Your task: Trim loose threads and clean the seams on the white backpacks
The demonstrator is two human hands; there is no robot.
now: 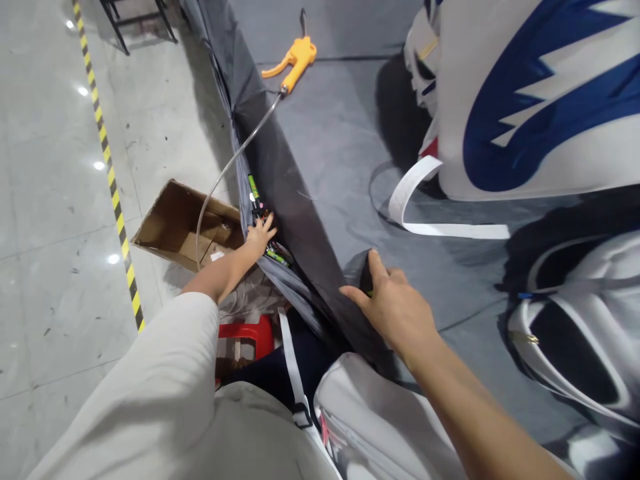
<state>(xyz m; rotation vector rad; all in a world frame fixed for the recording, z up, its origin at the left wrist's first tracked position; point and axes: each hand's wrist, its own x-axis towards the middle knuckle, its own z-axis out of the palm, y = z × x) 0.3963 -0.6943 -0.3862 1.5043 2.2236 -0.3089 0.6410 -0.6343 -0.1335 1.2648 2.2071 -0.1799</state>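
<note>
both hands meet the grey cloth's edge: left hand spread among markers, right hand gripping a fold.

Glossy grey floor; yellow-black hazard tape; ceiling-light glare; black frame legs

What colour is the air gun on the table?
Orange-yellow air gun, clearest in the head view.
</note>
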